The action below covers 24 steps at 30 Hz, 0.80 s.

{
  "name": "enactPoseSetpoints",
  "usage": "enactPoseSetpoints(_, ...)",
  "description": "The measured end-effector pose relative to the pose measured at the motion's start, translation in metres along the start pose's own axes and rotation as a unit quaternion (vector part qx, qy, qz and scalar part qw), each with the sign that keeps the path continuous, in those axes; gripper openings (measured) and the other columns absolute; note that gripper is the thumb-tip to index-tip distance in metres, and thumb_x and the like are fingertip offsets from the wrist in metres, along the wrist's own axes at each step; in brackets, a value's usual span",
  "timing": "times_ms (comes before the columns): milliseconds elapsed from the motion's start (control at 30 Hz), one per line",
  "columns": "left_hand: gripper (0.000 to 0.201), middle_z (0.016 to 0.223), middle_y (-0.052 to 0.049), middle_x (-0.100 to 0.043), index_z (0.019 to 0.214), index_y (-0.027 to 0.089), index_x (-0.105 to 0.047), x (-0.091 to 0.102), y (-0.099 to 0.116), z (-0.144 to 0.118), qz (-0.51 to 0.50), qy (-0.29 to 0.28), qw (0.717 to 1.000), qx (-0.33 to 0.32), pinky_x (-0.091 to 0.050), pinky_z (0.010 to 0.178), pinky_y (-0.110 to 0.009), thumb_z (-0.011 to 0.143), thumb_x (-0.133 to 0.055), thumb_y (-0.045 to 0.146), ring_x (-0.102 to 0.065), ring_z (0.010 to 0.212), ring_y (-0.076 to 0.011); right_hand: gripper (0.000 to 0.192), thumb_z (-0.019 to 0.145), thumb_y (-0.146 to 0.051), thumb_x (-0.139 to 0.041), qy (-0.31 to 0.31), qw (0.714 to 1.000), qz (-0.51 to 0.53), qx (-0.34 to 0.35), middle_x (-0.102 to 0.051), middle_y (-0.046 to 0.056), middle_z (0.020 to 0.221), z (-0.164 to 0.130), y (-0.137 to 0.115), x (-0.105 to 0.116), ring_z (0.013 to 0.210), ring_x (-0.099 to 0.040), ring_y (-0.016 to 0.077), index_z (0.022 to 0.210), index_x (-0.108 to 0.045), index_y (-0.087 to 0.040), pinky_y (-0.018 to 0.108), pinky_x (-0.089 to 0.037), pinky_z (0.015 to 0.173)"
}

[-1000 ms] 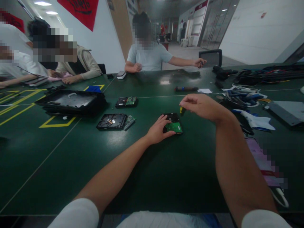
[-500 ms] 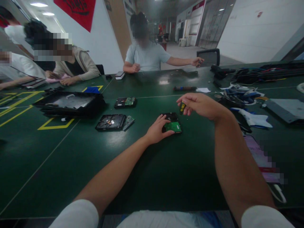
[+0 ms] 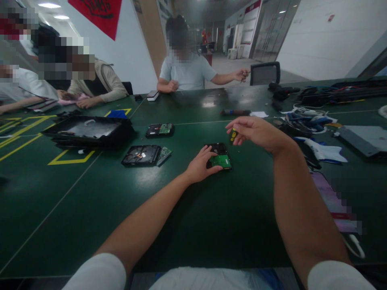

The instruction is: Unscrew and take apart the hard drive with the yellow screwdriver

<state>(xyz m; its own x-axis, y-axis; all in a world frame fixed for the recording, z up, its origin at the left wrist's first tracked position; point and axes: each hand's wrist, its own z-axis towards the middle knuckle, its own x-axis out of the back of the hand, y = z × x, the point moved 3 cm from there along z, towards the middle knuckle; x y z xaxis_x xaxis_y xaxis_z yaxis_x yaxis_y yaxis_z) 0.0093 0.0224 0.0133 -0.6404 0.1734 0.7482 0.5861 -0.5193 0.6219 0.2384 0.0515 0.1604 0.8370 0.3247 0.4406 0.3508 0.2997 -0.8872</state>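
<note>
A glossy dark green table fills the foreground. Beyond it, a red banner hangs on a white wall beside a brown panel, with ceiling lights glowing at upper left. Farther right, a black chair stands at the table's far edge, and grey floor runs back past glass doors.

No text is legible; the dark writing on the red banner is unclear.

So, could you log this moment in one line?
left hand: on hard drive; right hand: holding black-and-yellow tool; contact with drive: unclear
</note>
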Motion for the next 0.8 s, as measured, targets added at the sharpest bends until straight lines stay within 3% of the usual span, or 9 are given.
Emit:
enactPoseSetpoints(133,0.069,0.177,-0.019,-0.038,0.145,0.021,-0.063,-0.0008,-0.0014,0.0003,0.003,0.000,1.000,0.000,-0.030,0.136,-0.058,0.094,-0.075,0.065,-0.020,0.171,-0.0344,0.029,0.103,-0.048,-0.073,-0.002,1.000,-0.013,-0.004,-0.076,0.005,0.083,-0.0011,-0.0007,0.0012,0.070,-0.070,0.0193,0.111,-0.079,-0.021,0.031,-0.055,0.062)
enactPoseSetpoints(333,0.067,0.178,-0.018,-0.038,0.145,0.021,-0.063,-0.0010,0.0000,0.0004,0.008,-0.001,1.000,0.001,-0.031,0.136,-0.059,0.094,-0.075,0.063,-0.020,0.171,-0.0344,0.017,0.095,-0.037,-0.082,0.038,0.998,-0.042,-0.025,-0.071,0.002,0.076,0.0009,-0.0005,0.0015,0.065,-0.061,0.0152,0.090,-0.078,-0.022,0.028,-0.045,0.056)
enactPoseSetpoints(567,0.067,0.177,-0.020,-0.039,0.145,0.019,-0.063,0.0009,0.0036,0.0001,0.012,0.001,1.000,-0.005,-0.029,0.137,-0.057,0.095,-0.075,0.061,-0.020,0.172,-0.0343,0.018,0.104,-0.035,-0.069,-0.027,0.999,0.022,-0.024,-0.079,0.008,0.105,-0.0028,-0.0058,-0.0038,0.066,-0.065,0.0131,0.105,-0.079,-0.021,0.027,-0.047,0.055)
enactPoseSetpoints(700,0.067,0.176,-0.020,-0.039,0.145,0.019,-0.063,0.0014,0.0044,-0.0004,0.008,0.002,1.000,-0.003,-0.030,0.136,-0.057,0.095,-0.074,0.061,-0.021,0.171,-0.0341,0.023,0.104,-0.040,-0.071,-0.038,0.998,0.038,-0.024,-0.074,0.005,0.083,-0.0018,-0.0015,-0.0029,0.070,-0.067,0.0165,0.113,-0.079,-0.020,0.028,-0.052,0.061)
enactPoseSetpoints(800,0.068,0.177,-0.020,-0.039,0.146,0.019,-0.063,0.0006,0.0029,-0.0003,0.007,0.001,1.000,-0.003,-0.031,0.136,-0.058,0.095,-0.075,0.062,-0.021,0.171,-0.0347,0.018,0.101,-0.038,-0.075,-0.010,1.000,0.020,-0.015,-0.074,0.004,0.082,0.0006,0.0033,-0.0002,0.069,-0.064,0.0158,0.107,-0.081,-0.022,0.027,-0.051,0.060)
